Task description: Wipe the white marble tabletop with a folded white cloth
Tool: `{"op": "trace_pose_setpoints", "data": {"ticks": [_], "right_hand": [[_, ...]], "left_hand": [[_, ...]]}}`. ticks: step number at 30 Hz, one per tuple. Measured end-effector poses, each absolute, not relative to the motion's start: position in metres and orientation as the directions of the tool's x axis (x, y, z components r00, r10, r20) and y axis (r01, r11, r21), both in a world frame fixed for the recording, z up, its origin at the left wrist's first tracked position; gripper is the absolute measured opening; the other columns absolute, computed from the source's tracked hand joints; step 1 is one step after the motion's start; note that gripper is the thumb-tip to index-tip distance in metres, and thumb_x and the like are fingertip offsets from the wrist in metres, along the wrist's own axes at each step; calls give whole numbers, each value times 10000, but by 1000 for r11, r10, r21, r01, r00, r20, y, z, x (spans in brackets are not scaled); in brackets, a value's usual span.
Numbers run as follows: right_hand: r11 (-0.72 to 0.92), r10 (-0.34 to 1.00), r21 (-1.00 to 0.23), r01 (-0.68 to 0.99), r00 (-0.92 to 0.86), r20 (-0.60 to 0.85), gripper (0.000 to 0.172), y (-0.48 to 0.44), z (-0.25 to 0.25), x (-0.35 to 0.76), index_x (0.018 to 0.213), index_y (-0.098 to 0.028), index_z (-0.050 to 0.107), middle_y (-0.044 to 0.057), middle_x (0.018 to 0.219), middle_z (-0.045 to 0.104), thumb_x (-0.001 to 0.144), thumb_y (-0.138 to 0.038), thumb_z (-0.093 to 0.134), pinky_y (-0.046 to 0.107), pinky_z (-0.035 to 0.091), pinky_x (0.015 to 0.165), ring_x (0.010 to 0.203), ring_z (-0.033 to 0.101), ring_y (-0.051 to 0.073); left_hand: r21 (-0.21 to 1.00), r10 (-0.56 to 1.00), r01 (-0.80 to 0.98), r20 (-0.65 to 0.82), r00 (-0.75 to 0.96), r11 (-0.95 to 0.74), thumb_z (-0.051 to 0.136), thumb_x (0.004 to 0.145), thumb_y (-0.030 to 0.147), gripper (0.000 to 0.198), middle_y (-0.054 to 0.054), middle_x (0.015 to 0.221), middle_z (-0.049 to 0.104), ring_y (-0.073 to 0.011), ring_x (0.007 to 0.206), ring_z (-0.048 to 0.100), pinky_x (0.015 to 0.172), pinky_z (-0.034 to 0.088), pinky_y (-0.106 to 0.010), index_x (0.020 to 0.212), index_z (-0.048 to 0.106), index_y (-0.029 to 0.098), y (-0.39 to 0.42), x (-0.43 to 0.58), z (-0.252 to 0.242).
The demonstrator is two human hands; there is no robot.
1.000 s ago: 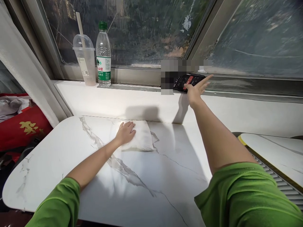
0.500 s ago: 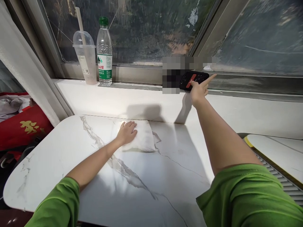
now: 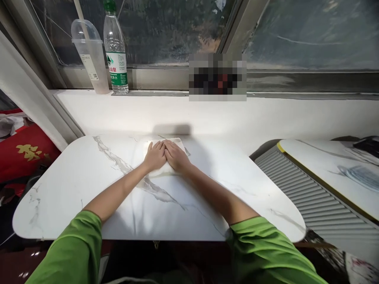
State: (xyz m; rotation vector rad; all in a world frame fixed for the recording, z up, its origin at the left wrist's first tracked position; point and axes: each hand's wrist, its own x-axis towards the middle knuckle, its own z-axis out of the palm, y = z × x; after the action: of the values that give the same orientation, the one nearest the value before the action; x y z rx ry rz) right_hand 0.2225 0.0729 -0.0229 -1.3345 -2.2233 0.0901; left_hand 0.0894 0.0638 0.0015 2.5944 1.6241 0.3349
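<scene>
A folded white cloth [image 3: 162,171] lies on the white marbled table [image 3: 71,189], close to the wall under the window. My left hand [image 3: 155,155] rests flat on its left part, fingers stretched forward. Beside it, my right hand [image 3: 177,155] presses on the right part of the cloth, palm down with fingers extended. The two hands touch at the fingertips, and much of the cloth is hidden beneath them.
On the window sill at the left stand a plastic cup [image 3: 94,67] with a straw and a green-capped water bottle [image 3: 116,65]. A blurred dark object [image 3: 217,81] is on the sill. A red bag [image 3: 29,150] is at the left; a grey ribbed surface [image 3: 319,197] at the right.
My right hand has left the phone at the sill and come down onto the cloth beside my left hand. The view has tilted down and shows more of the table's right side.
</scene>
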Motion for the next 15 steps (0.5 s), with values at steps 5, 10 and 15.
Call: {"op": "trace_pose_setpoints", "data": {"ticks": [5,10,15], "right_hand": [[340,919,-225,913,-271,288,563,-4,-22,256,1414,25,495,213,1489,489,960,-232,282,472,316,1187,1427,405,302],[351,892,-105,930,-298,340,565,-83,-23,293,1411,-4,510,197,1433,554,949,-252,302,476,417,1099,1333,503,315],[357,897,-86,930,-315,310,570,-70,-24,297,1431,-6,487,183,1505,480,941,-210,280,476,330,1175,1426,408,288]], "left_hand": [[173,885,868,105,454,-466,296,1004,223,539,-161,1607,315,-259,1510,254,1242,128,-524,1511,365,56,-1,114,0],[205,802,779,59,595,-593,302,1008,262,567,-167,1614,289,-266,1522,213,1248,99,-530,1528,332,39,-63,137,2],[205,802,779,61,594,-593,310,991,247,578,-170,1607,306,-271,1516,233,1246,112,-533,1524,332,28,-49,142,1]]}}
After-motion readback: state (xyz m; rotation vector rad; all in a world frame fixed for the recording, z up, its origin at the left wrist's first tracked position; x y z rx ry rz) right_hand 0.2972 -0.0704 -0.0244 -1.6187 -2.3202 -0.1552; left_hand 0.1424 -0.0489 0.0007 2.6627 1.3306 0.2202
